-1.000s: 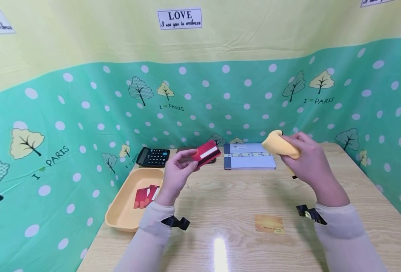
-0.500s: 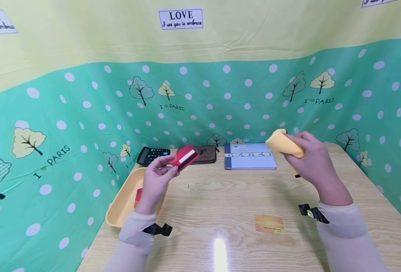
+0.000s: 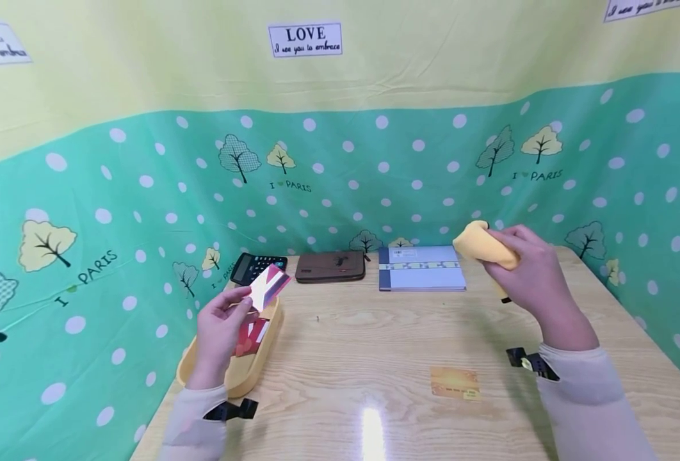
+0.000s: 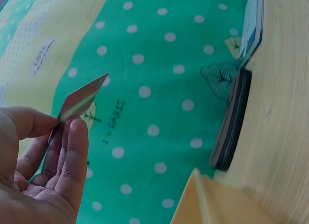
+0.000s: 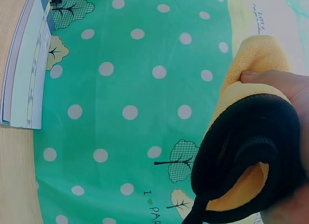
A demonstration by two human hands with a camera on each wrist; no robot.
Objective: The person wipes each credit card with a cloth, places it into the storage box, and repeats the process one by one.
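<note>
My left hand (image 3: 219, 336) pinches a red card (image 3: 268, 288) with a white stripe and a dark stripe, held above the yellow-orange basket (image 3: 251, 378). In the left wrist view the card (image 4: 79, 101) is seen nearly edge-on between thumb and fingers. Several red cards (image 3: 249, 344) lie in the basket, partly behind the left hand. My right hand (image 3: 527, 272) grips a folded yellow cloth (image 3: 484, 246) in the air at the right; in the right wrist view its dark edging (image 5: 241, 132) shows. An orange-gold card (image 3: 455, 383) lies flat on the table.
Along the back stand a black calculator (image 3: 250, 266), a brown zip wallet (image 3: 331, 266) and a pale blue notebook (image 3: 423, 267). Behind them hangs a green polka-dot curtain (image 3: 369, 186). The wooden table (image 3: 351, 346) extends between the hands.
My left hand has moved left and down with the red card, from before the wallet to over the basket. The right hand with the cloth has shifted only slightly to the right.
</note>
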